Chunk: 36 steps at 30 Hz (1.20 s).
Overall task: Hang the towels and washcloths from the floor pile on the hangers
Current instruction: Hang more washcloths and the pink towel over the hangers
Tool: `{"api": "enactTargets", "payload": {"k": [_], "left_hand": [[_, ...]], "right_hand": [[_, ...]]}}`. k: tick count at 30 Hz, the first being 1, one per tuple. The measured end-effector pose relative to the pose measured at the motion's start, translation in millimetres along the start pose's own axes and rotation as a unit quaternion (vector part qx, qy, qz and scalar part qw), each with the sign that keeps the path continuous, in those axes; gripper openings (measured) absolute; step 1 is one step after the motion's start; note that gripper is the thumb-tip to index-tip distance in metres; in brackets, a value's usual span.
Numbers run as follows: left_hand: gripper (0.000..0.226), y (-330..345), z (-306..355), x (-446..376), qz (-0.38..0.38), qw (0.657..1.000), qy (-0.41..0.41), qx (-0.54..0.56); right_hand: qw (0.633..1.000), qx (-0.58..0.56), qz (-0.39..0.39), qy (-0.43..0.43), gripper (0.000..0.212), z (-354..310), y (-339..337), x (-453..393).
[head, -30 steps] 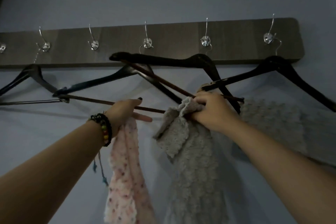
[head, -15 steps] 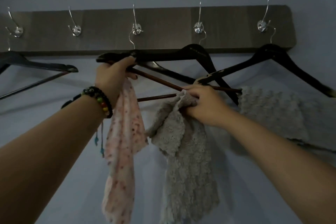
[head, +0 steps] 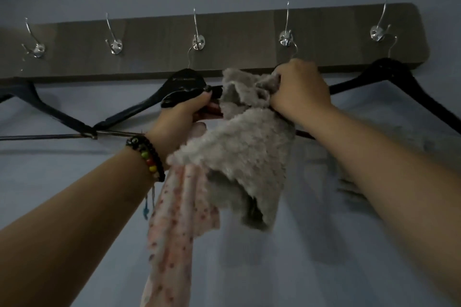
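Grey towel bunched at the middle hanger

Grey towel (head: pixel 234 147) hangs bunched from my right hand (head: pixel 299 92), which clutches its top. My left hand (head: pixel 184 112) grips the black hanger (head: pixel 185 85) and the pink washcloth (head: pixel 174 219). Neighbouring hangers (head: pixel 399 77) crowd both sides beneath the hook rail (head: pixel 154 45) on a blue wall (head: pixel 324 244).
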<state>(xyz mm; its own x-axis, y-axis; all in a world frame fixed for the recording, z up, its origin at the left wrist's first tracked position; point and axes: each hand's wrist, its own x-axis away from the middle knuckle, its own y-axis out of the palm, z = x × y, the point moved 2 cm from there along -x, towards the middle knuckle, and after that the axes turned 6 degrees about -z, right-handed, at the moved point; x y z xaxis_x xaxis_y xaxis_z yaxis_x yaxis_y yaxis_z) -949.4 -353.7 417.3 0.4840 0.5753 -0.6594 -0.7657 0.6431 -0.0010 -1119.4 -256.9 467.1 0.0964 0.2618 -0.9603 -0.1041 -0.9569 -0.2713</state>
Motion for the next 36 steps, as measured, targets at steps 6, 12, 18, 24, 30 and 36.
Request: {"api": "enactTargets", "payload": {"k": [6, 12, 18, 24, 30, 36], "left_hand": [[0.040, 9, 4, 6, -0.021, 0.999, 0.014, -0.022], [0.023, 15, 6, 12, -0.055, 0.996, 0.054, -0.037], [0.026, 14, 2, 14, -0.019, 0.999, 0.048, -0.013], [0.037, 14, -3, 26, -0.057, 0.996, 0.040, -0.052], [0.048, 19, -15, 30, -0.005, 0.997, 0.046, -0.055], [0.033, 25, -41, 39, -0.069, 0.993, -0.009, -0.100]], "right_hand": [[0.992, -0.065, -0.041, 0.103, 0.052, 10, 10, 10], [0.973, -0.215, -0.034, 0.074, 0.028, 11, 12, 27], [0.936, -0.254, -0.244, -0.009, 0.060, 10, 11, 34], [0.912, -0.256, -0.321, 0.000, 0.067, 12, 5, 30], [0.938, -0.230, -0.259, -0.029, 0.069, 18, 9, 28], [0.968, -0.204, -0.126, -0.078, 0.015, 32, 1, 57]]}}
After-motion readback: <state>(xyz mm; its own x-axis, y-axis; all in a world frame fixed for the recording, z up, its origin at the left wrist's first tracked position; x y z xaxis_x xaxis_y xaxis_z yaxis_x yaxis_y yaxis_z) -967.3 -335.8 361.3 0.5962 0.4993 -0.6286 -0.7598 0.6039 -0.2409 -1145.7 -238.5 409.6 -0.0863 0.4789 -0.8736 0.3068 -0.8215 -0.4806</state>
